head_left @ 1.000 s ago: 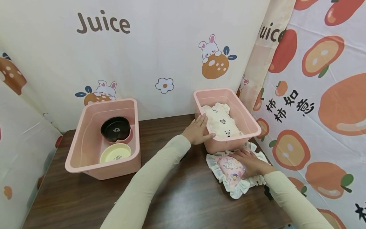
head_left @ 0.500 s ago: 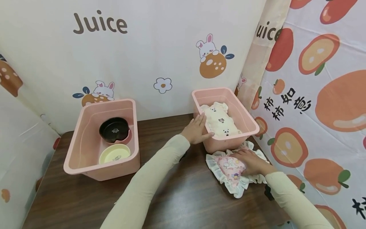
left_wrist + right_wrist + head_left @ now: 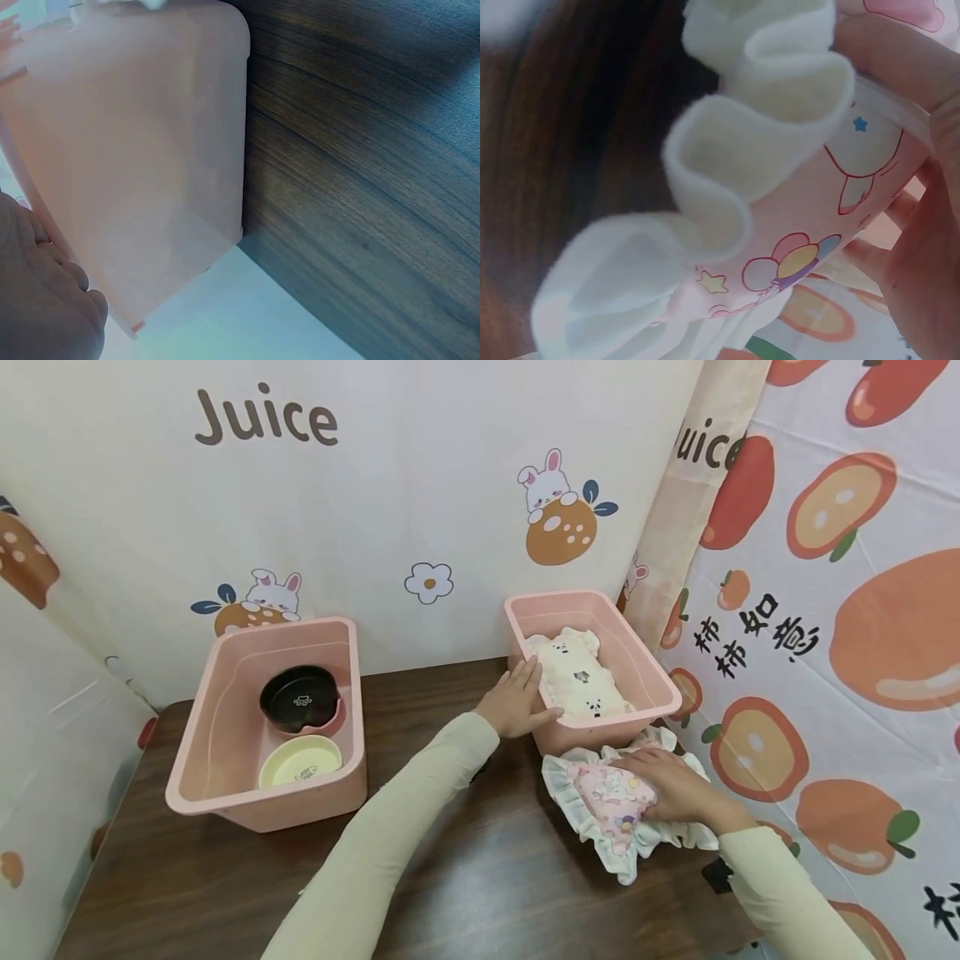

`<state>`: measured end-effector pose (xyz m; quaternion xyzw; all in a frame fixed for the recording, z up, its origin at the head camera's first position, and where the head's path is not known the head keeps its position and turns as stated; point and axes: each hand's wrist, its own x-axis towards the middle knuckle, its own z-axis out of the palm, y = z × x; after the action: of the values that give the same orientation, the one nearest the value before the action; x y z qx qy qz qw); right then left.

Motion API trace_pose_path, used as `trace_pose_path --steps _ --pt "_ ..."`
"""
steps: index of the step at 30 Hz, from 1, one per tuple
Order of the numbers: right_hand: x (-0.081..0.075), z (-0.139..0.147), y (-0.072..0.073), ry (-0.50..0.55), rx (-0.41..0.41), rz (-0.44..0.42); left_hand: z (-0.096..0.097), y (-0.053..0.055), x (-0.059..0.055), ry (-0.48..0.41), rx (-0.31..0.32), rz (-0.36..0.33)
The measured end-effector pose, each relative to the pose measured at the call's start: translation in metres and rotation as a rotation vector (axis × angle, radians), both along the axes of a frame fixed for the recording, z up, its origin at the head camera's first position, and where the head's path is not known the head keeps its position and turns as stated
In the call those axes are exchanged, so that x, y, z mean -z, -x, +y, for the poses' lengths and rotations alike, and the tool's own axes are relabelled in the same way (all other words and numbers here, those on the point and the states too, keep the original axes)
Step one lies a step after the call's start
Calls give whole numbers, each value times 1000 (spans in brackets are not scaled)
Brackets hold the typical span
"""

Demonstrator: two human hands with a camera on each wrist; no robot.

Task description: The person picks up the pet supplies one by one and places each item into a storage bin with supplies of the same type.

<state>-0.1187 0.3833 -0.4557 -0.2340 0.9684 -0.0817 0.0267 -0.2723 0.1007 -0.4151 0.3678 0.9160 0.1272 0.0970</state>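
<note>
My right hand (image 3: 671, 789) grips a pink pillow (image 3: 611, 797) with white ruffled edges, just in front of the right pink bin (image 3: 573, 742). In the right wrist view, the thumb lies on one face of the pillow (image 3: 802, 232) and fingers (image 3: 904, 210) show at its other side. Inside the right bin lies a cream ruffled pillow (image 3: 576, 681) with small animal faces. My left hand (image 3: 513, 703) rests on that bin's left rim, its fingers extended. The left wrist view shows the bin's side wall (image 3: 135, 150) beside this hand (image 3: 45, 292).
Another pink bin (image 3: 358, 702) stands on the left of the brown wooden table (image 3: 480, 877). It holds a black bowl (image 3: 300, 697) over a pink one and a yellow bowl (image 3: 300, 762). Printed curtains (image 3: 375, 510) enclose the back and sides.
My right hand has risen slightly and shifted a little right, tilting the pink pillow up from the table. My left hand stays on the bin rim.
</note>
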Motion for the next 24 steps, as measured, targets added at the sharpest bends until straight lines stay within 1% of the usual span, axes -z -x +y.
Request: trace_pose_path --steps 7,12,16,20,24 --pt "-29 -4 -12 40 2 42 1 1 2 -3 2 7" --pt "-52 -1 -16 92 -8 100 1 2 4 -1 7 28" --pt "-69 1 -19 126 -15 141 1 2 4 1 9 29" --pt "-85 3 -21 171 13 151 1 2 4 3 7 27" --pt "-101 3 -18 232 50 143 2 1 3 12 4 23"
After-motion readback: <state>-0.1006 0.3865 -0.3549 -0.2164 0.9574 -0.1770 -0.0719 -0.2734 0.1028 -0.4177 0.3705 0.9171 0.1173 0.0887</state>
